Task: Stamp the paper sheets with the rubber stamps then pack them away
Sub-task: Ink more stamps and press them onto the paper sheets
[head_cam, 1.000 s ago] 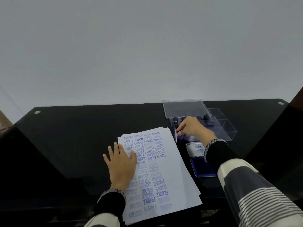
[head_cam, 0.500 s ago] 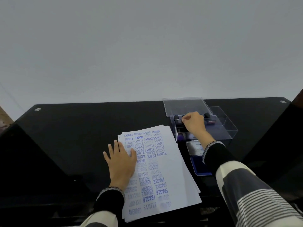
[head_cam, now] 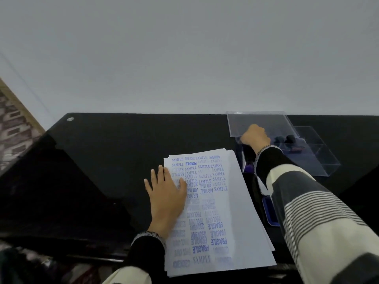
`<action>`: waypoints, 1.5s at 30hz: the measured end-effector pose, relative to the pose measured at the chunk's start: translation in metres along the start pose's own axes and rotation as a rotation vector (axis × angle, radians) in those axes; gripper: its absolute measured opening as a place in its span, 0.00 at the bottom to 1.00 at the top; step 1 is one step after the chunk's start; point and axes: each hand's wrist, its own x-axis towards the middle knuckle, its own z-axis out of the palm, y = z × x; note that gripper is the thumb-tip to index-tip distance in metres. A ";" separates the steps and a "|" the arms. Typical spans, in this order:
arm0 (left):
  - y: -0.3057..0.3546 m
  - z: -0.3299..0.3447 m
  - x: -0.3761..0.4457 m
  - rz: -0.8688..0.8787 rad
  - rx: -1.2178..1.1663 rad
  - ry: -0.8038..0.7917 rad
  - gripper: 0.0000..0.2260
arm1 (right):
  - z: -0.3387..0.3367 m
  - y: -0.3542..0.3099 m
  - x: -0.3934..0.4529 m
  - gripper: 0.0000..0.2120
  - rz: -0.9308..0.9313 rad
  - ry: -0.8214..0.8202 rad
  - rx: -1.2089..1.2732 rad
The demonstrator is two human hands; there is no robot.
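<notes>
Clear plastic box at the far right of the black table, lid up at the back. Inside, dark rubber stamps in a row. Right hand in the box's left end, fingers curled and hidden; cannot tell if holding a stamp. Farther back in the box than a moment ago. Stack of paper sheets just left of the box, full of blue words. Left hand flat and open on the sheets' left edge, same as before. Blue ink pad near the sheets' right edge.
</notes>
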 end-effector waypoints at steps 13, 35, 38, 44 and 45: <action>0.008 -0.007 -0.006 0.330 0.150 0.142 0.06 | -0.047 0.084 -0.111 0.06 -0.046 0.153 1.110; 0.107 0.046 -0.085 0.730 -0.237 -0.232 0.33 | -0.032 0.185 -0.184 0.06 -0.341 0.158 0.448; 0.107 0.048 -0.085 0.725 -0.250 -0.214 0.33 | -0.024 0.185 -0.187 0.05 -0.371 0.174 0.418; 0.108 0.047 -0.087 0.720 -0.263 -0.195 0.32 | -0.008 0.183 -0.189 0.05 -0.408 0.289 0.341; 0.109 0.046 -0.087 0.719 -0.268 -0.193 0.32 | -0.005 0.183 -0.190 0.05 -0.421 0.302 0.323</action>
